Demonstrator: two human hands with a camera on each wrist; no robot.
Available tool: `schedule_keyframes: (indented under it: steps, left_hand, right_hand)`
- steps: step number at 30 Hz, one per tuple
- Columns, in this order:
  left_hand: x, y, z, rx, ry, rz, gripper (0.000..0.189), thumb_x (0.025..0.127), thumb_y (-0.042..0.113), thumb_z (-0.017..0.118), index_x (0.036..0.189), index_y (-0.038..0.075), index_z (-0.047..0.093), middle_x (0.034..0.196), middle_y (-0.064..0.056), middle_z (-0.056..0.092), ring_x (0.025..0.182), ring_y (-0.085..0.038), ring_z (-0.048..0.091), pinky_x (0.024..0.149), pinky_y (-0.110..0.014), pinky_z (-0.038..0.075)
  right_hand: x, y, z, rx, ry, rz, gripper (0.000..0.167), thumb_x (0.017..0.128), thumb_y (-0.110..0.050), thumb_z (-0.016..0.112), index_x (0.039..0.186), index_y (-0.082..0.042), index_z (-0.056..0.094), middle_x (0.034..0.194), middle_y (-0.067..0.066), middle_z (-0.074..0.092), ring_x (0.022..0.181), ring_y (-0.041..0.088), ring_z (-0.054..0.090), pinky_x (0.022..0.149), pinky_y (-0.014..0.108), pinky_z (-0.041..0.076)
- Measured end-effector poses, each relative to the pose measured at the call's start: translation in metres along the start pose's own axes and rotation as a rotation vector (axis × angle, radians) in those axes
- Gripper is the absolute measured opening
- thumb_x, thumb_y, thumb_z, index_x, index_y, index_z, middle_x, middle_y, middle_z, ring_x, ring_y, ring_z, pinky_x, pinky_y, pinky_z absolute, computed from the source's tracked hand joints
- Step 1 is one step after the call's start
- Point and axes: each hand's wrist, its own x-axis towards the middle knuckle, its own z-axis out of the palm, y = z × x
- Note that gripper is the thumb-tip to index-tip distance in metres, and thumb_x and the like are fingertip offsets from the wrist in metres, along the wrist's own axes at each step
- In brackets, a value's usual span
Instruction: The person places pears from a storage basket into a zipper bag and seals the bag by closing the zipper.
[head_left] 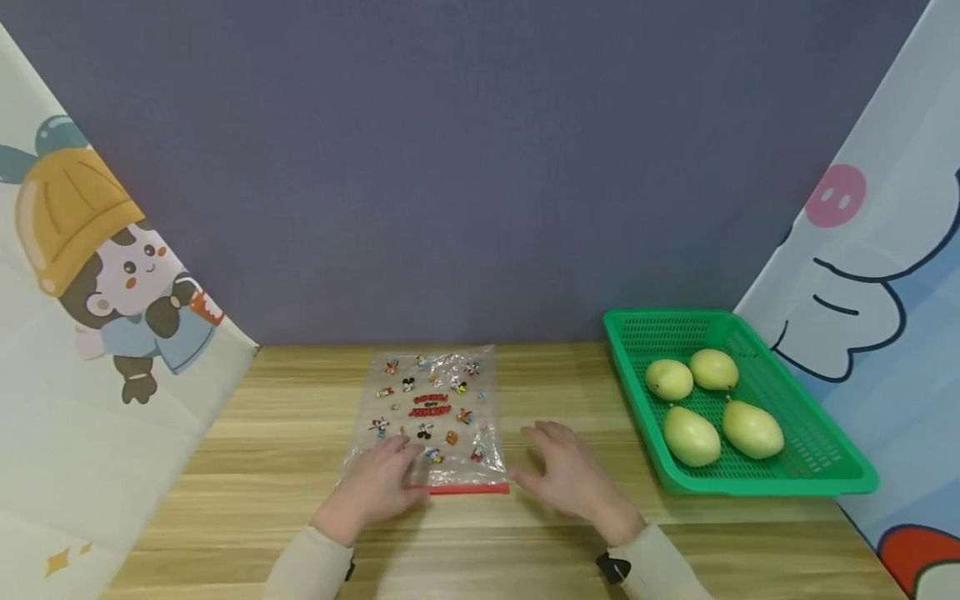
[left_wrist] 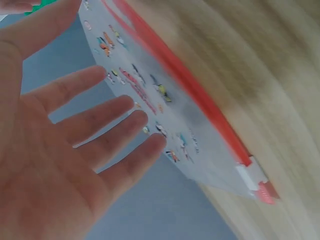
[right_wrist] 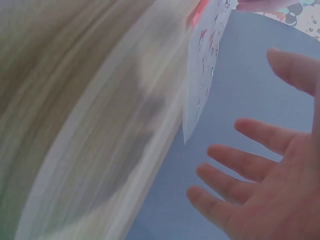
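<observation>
A clear zip bag [head_left: 442, 379] printed with small cartoon figures lies flat on the wooden table, its red zip edge [head_left: 468, 488] toward me. My left hand [head_left: 378, 482] overlaps the bag's near left corner, fingers spread and nothing in the palm. In the left wrist view, a white and red slider [left_wrist: 252, 175] sits at one end of the zip strip. Just off the bag's right edge, my right hand [head_left: 567, 477] hovers with its fingers apart and holds nothing. The right wrist view shows that hand's bare palm [right_wrist: 280, 195] and the bag beyond it.
On the right stands a green plastic basket [head_left: 843, 477] with several yellow-green pears [head_left: 752, 429] inside. A dark grey-blue panel [head_left: 450, 167] closes off the back. Printed cartoon sheets line the left and right sides.
</observation>
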Motion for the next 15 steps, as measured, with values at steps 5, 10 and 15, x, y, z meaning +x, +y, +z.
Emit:
schedule_keyframes:
  steps: [5, 10, 15]
  left_hand:
    - [-0.0003, -0.0060, 0.0044, -0.013, -0.024, 0.010, 0.062, 0.077, 0.038, 0.086, 0.128, 0.009, 0.065, 0.139, -0.018, 0.058, 0.131, -0.043, 0.050, 0.107, -0.068, 0.038]
    - [-0.0012, -0.0085, 0.0067, -0.017, -0.035, 0.035, 0.056, 0.077, 0.027, 0.087, 0.127, 0.010, 0.068, 0.132, -0.014, 0.062, 0.125, -0.039, 0.055, 0.106, -0.063, 0.042]
    - [-0.0013, -0.0088, 0.0068, -0.018, -0.037, 0.059, 0.049, 0.078, 0.017, 0.086, 0.124, 0.009, 0.070, 0.127, -0.014, 0.064, 0.121, -0.039, 0.058, 0.103, -0.063, 0.045]
  right_hand:
    - [0.0001, -0.0002, 0.0048, 0.018, -0.019, 0.012, 0.067, 0.092, -0.046, 0.071, 0.144, -0.006, 0.054, 0.150, 0.024, 0.047, 0.138, 0.046, 0.042, 0.113, 0.064, 0.033]
    - [-0.0001, -0.0016, 0.0071, 0.022, -0.022, 0.015, 0.067, 0.092, -0.046, 0.072, 0.143, -0.005, 0.055, 0.149, 0.024, 0.048, 0.138, 0.045, 0.043, 0.112, 0.065, 0.035]
    - [-0.0019, -0.0032, 0.0081, 0.028, -0.031, 0.004, 0.068, 0.093, -0.045, 0.071, 0.143, -0.003, 0.054, 0.149, 0.025, 0.047, 0.138, 0.046, 0.043, 0.112, 0.064, 0.034]
